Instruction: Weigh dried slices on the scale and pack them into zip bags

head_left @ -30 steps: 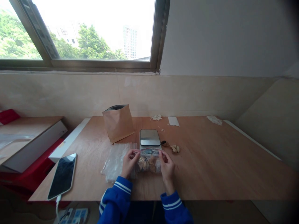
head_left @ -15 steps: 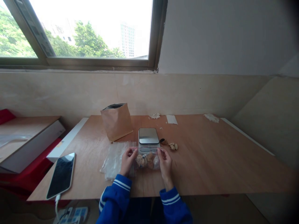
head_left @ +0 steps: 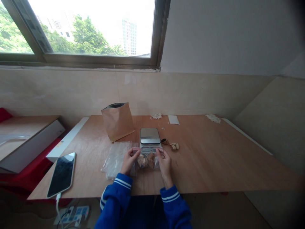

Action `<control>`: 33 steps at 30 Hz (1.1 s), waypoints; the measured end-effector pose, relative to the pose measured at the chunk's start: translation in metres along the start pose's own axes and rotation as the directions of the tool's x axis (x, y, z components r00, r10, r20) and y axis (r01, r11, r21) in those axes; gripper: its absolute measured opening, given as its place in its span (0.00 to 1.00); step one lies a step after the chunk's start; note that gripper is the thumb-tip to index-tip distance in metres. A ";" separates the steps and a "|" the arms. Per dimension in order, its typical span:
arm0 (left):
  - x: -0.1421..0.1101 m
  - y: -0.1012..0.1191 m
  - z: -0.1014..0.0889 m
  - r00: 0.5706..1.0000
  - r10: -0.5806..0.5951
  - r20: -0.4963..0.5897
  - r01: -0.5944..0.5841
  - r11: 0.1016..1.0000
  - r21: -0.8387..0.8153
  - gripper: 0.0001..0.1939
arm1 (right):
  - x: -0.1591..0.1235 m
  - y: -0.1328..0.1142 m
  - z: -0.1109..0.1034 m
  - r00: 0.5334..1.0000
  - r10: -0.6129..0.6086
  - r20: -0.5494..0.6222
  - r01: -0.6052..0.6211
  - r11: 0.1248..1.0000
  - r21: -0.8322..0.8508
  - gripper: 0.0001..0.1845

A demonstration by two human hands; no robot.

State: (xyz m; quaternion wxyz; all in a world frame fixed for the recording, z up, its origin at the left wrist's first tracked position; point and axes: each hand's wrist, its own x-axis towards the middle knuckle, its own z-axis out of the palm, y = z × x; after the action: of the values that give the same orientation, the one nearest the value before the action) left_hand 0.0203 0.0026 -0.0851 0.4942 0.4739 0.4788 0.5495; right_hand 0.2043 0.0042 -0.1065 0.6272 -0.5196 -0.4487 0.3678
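A clear zip-lock bag (head_left: 156, 164) with tan, dried-looking pieces inside hangs between my two hands, above the front of the table. My left hand (head_left: 129, 160) pinches its top left corner. At the top right, my right hand (head_left: 165, 164) grips the same red-edged seal strip between thumb and fingers. Just beyond the bag stands a kitchen scale (head_left: 150, 136) with a shiny metal plate. To the left, beside and partly behind my left hand, lie several flat clear plastic bags (head_left: 114, 160). Right of the scale are a few brown and cream dried pieces (head_left: 174, 146).
A brown kraft paper bag (head_left: 118, 122) stands with its top open behind the plastic bags. A phone (head_left: 62, 175) on a white cable lies at the left front edge. Along the back are crumpled whitish scraps (head_left: 156, 116), a white packet (head_left: 173, 120) and another scrap (head_left: 213, 118).
My right hand has come slightly left, closer to my left hand, and the pieces in the bag have shifted. The whole view has tilted a little downward.
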 end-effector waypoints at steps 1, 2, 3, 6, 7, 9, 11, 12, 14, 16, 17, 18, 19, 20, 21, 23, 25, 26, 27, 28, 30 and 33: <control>0.000 -0.001 0.000 1.000 0.001 0.001 -0.001 1.000 0.002 0.20 | 0.000 0.001 0.000 1.000 -0.012 -0.014 0.011 1.000 -0.026 0.20; 0.000 -0.001 -0.001 1.000 0.000 0.003 0.000 1.000 0.006 0.20 | 0.000 0.002 -0.001 0.999 -0.024 -0.026 0.022 0.998 -0.052 0.20; 0.000 -0.002 -0.001 1.000 0.001 0.004 -0.001 1.000 0.010 0.20 | 0.000 0.002 -0.001 0.999 -0.034 -0.034 0.031 0.997 -0.075 0.20; 0.000 -0.004 -0.003 1.000 0.015 0.008 -0.016 1.000 0.023 0.19 | -0.001 0.002 -0.002 0.997 -0.056 -0.045 0.051 0.992 -0.116 0.19; 0.000 -0.004 -0.003 1.000 0.019 0.006 -0.019 0.999 0.030 0.19 | -0.001 0.002 -0.002 0.997 -0.061 -0.048 0.055 0.991 -0.120 0.19; 0.000 -0.004 -0.004 1.000 0.024 0.002 -0.024 0.999 0.047 0.19 | -0.001 0.000 -0.003 0.997 -0.064 -0.052 0.057 0.991 -0.122 0.18; 0.000 -0.005 -0.004 1.000 0.029 -0.003 -0.028 0.997 0.065 0.18 | -0.001 -0.001 -0.004 0.997 -0.063 -0.051 0.056 0.991 -0.123 0.18; 0.000 -0.006 -0.004 0.999 0.033 -0.005 -0.033 0.997 0.072 0.18 | -0.001 -0.002 -0.004 0.997 -0.062 -0.048 0.056 0.991 -0.123 0.18; 0.001 -0.007 -0.004 0.999 0.044 -0.011 -0.043 0.996 0.081 0.19 | -0.001 -0.002 -0.004 0.997 -0.063 -0.050 0.057 0.991 -0.120 0.18; 0.002 -0.008 -0.004 0.999 0.048 -0.019 -0.046 0.995 0.086 0.19 | -0.001 -0.004 -0.004 0.996 -0.064 -0.054 0.058 0.992 -0.113 0.19; 0.002 -0.009 -0.005 0.999 0.049 -0.024 -0.047 0.995 0.086 0.19 | -0.001 -0.005 -0.004 0.996 -0.064 -0.054 0.059 0.993 -0.106 0.19; 0.002 -0.009 -0.005 0.998 0.048 -0.027 -0.046 0.996 0.083 0.19 | -0.001 -0.006 -0.003 0.997 -0.064 -0.052 0.059 0.994 -0.096 0.19; 0.002 -0.008 -0.005 0.999 0.045 -0.026 -0.043 0.996 0.075 0.19 | -0.002 -0.007 -0.003 0.997 -0.063 -0.045 0.059 0.995 -0.083 0.19; 0.002 -0.007 -0.005 0.999 0.041 -0.022 -0.040 0.997 0.061 0.19 | -0.002 -0.009 -0.003 0.998 -0.059 -0.037 0.057 0.996 -0.069 0.19; 0.001 -0.005 -0.005 0.999 0.035 -0.016 -0.035 0.999 0.042 0.19 | -0.002 -0.010 -0.003 0.998 -0.052 -0.032 0.050 0.997 -0.055 0.19; -0.001 -0.002 -0.004 1.000 0.021 0.003 -0.021 1.000 0.001 0.19 | -0.003 -0.012 -0.003 0.999 -0.027 -0.020 0.026 0.999 -0.024 0.19; -0.004 0.002 -0.003 1.000 0.010 0.022 -0.009 1.000 -0.024 0.19 | -0.003 -0.014 -0.003 1.000 -0.005 0.000 0.005 1.000 -0.002 0.19; -0.005 0.003 -0.002 0.999 0.003 0.032 -0.002 1.000 -0.026 0.19 | -0.003 -0.014 -0.003 1.000 0.001 0.014 -0.001 1.000 0.002 0.19; -0.005 0.003 -0.002 0.999 -0.004 0.042 0.005 1.000 -0.024 0.19 | -0.003 -0.015 -0.003 0.999 0.002 0.034 -0.002 1.000 0.001 0.20; -0.005 0.003 -0.001 0.999 -0.009 0.048 0.010 1.000 -0.020 0.19 | -0.003 -0.015 -0.002 0.999 0.001 0.053 -0.001 1.000 -0.004 0.20; -0.005 0.002 -0.001 0.999 -0.014 0.052 0.014 1.000 -0.009 0.19 | -0.004 -0.017 -0.002 0.997 0.000 0.080 0.001 1.000 -0.012 0.20; -0.004 -0.003 -0.003 0.998 0.001 0.056 -0.001 1.000 0.014 0.19 | -0.004 -0.019 -0.001 0.996 0.002 0.088 -0.002 1.000 -0.001 0.20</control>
State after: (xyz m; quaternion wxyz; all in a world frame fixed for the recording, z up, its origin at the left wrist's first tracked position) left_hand 0.0181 -0.0013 -0.0881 0.5038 0.4930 0.4684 0.5327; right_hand 0.2039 -0.0038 -0.0891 0.6061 -0.5038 -0.4755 0.3908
